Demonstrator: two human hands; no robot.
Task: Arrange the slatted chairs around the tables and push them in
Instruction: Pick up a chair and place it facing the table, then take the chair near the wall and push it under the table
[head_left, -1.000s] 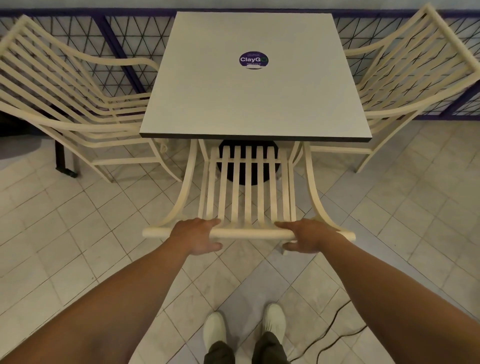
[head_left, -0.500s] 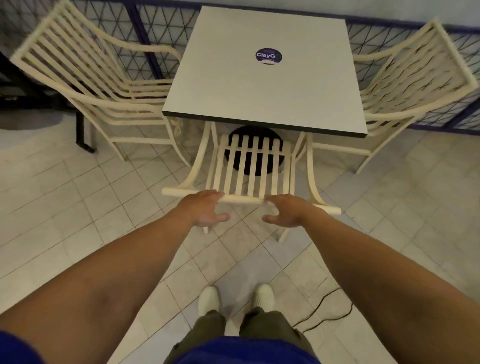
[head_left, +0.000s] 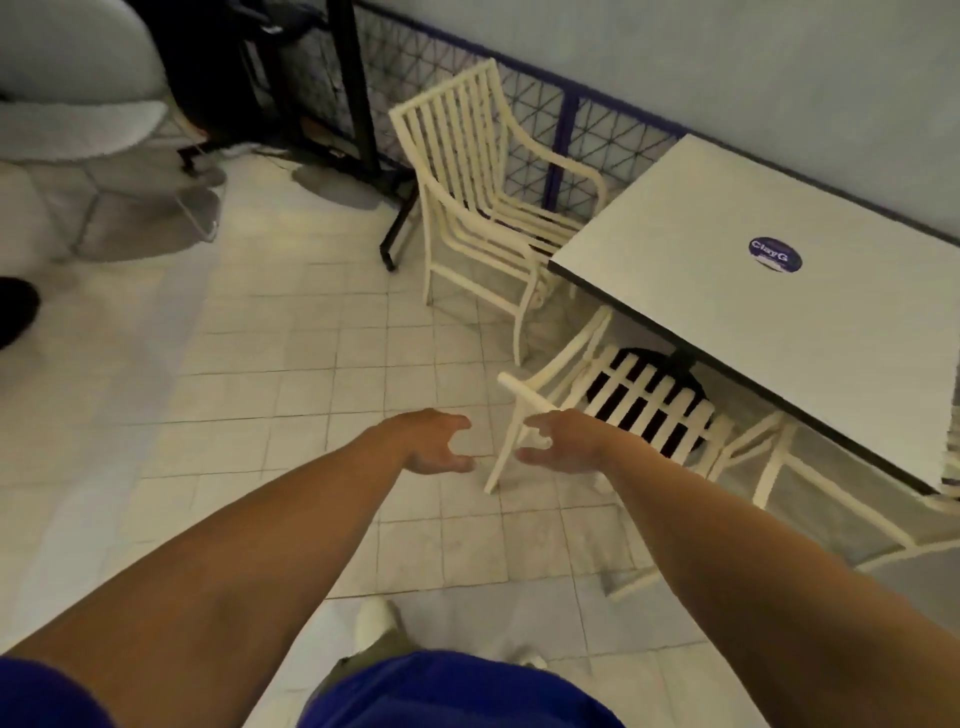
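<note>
A table (head_left: 769, 291) stands at the right, its far edge along a wall (head_left: 727, 62) with a mesh fence (head_left: 524, 140) at its foot. On the tabletop, toward the far edge, lies a round sticker (head_left: 775, 254). One chair (head_left: 483, 208) stands at the table's left edge, its seat facing the table and its back to a post (head_left: 358, 88). A second chair (head_left: 623, 405) is pushed in under the near edge, only its back out. Both hands, the left hand (head_left: 434, 441) and the right hand (head_left: 563, 441), hang over the tiled floor (head_left: 270, 374) just left of that chair's back, touching nothing. A shoe (head_left: 375, 621) stands on the floor below them.
</note>
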